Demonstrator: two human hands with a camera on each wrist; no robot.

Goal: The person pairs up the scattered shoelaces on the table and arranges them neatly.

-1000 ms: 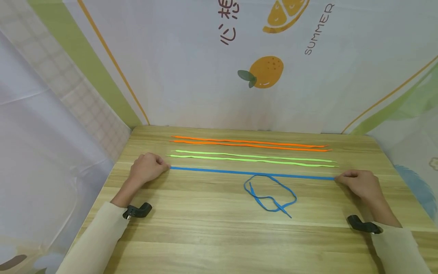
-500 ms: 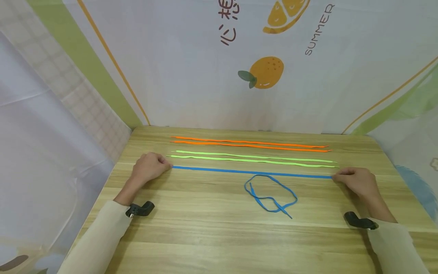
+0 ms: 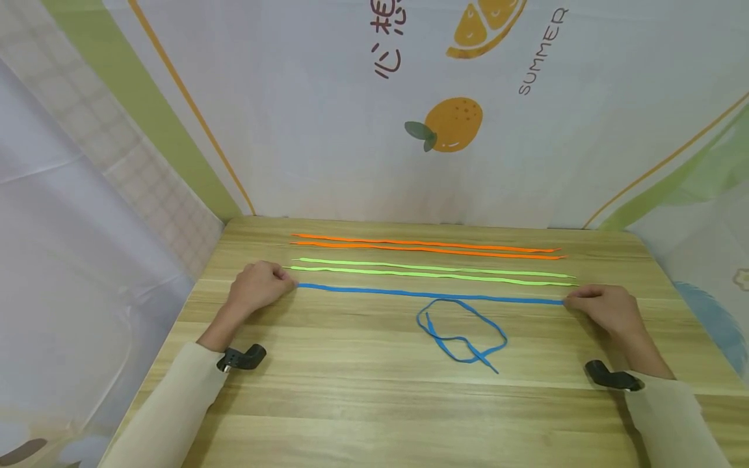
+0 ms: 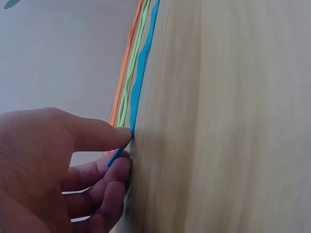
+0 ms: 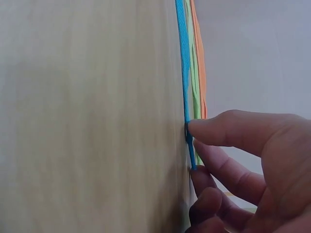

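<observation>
A blue shoelace [image 3: 374, 291] runs nearly straight across the table between both hands. My left hand [image 3: 255, 286] pinches its left end between thumb and fingers; in the left wrist view the lace's tip [image 4: 114, 157] pokes out past the thumb. At the other end, my right hand [image 3: 608, 309] pinches the lace near its tip [image 5: 192, 155]. Just beyond it lie two light green shoelaces [image 3: 409, 272], straight and side by side. Farther back are two orange shoelaces [image 3: 421, 244], laid parallel to them. A second blue shoelace [image 3: 504, 331] lies in a loose loop in front of the stretched one.
The wooden table [image 3: 374, 416] backs onto a white printed curtain [image 3: 328, 130] with fruit drawings. More curtain hangs along the left and right sides. Dark camera mounts [image 3: 242, 357] sit at the wrists.
Both hands have moved slightly inward toward each other. The held blue shoelace has gone from taut to a little slack, with slight waves near its left end. The other laces stay put.
</observation>
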